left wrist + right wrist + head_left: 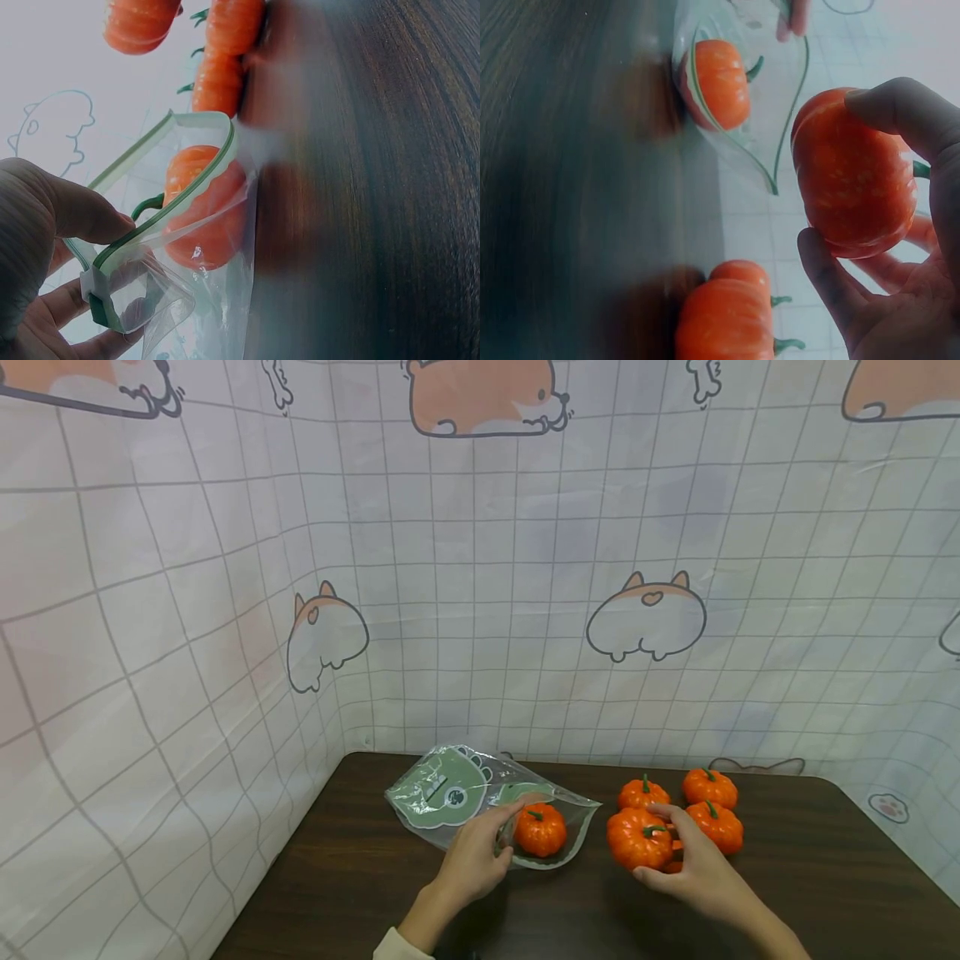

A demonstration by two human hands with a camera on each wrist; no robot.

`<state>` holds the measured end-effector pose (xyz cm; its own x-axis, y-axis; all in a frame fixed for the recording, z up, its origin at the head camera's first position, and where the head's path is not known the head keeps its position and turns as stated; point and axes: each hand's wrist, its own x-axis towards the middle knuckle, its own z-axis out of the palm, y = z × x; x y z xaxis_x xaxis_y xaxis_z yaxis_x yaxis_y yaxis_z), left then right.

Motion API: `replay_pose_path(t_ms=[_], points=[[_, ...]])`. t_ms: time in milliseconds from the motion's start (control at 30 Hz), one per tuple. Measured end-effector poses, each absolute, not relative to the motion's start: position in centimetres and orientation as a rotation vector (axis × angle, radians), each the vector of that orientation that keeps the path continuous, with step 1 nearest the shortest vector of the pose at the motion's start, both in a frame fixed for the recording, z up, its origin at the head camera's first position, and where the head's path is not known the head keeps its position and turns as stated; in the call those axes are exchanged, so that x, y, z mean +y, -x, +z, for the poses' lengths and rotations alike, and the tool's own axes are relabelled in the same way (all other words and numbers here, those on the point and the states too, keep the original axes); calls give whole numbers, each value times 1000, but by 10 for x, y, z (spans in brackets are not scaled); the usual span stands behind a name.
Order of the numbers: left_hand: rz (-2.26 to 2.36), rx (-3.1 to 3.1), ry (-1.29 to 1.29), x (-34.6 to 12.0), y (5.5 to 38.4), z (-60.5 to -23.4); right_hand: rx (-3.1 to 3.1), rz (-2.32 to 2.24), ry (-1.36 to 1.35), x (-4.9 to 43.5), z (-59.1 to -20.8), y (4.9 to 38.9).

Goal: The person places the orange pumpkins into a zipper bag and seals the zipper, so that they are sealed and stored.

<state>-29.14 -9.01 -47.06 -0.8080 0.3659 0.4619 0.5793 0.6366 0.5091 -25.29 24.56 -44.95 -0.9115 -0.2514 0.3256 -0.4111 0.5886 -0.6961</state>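
Note:
My left hand (474, 853) pinches the rim of a clear zip bag (214, 300) with green bear print. The bag lies on the table, its mouth spread apart and facing me. One small orange pumpkin (540, 831) with a green stem sits inside it, near the opening. In my right hand (701, 868) is another orange pumpkin (855, 176), gripped between thumb and fingers. It is held above the table, to the right of the bag. The left wrist view shows the bag's white slider (94, 283) at my fingers.
Several more orange pumpkins (710, 788) stand grouped on the dark wooden table (330, 868), behind and beside my right hand. A white grid-patterned cloth (480, 635) with dog drawings hangs behind the table and at its sides.

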Motion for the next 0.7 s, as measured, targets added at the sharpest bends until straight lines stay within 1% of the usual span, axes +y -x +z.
replay_pose_path(t_ms=[267,700], points=[[-954,-2547,758,-90,291,-470,-2613,1146,-566,232,-455,255],[-974,-2510,788,-90,292,-470,-2659,1213,-569,212,-465,262]])
